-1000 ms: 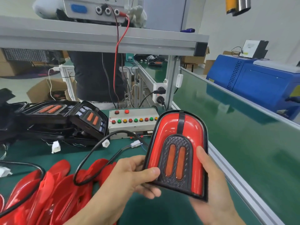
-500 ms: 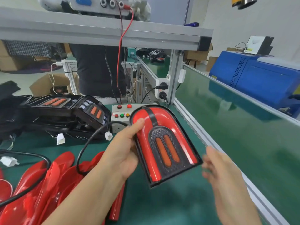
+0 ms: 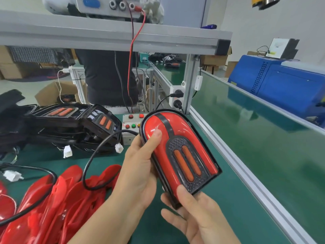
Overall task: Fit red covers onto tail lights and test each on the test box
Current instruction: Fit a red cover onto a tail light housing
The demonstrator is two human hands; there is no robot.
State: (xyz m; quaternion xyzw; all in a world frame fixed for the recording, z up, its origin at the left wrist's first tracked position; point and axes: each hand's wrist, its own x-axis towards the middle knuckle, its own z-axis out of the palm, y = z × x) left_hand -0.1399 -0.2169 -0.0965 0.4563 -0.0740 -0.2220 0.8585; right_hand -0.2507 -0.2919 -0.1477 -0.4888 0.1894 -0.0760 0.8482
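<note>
Pressure along the rim is what seats this cover, I judge, so I work round the edge instead of pushing on the middle. My left hand (image 3: 140, 166) grips the covered tail light (image 3: 177, 154) from its left side, thumb flat on the red cover (image 3: 153, 127) near the rounded top. My right hand (image 3: 197, 215) cradles the squared lower end from beneath, palm up, thumb pressing the bottom corner. The light sits tilted in the air above the green desk (image 3: 228, 199), just in front of the test box (image 3: 131, 124), whose buttons it partly hides. I would check that the red edge lies flush with the black frame all round, and I cannot tell how the far edge sits. For testing, the white connector (image 3: 119, 148) on the black cable lies close by on my left. Spare red covers (image 3: 58, 199) are heaped at the lower left, bare tail lights (image 3: 70, 118) behind them.
</note>
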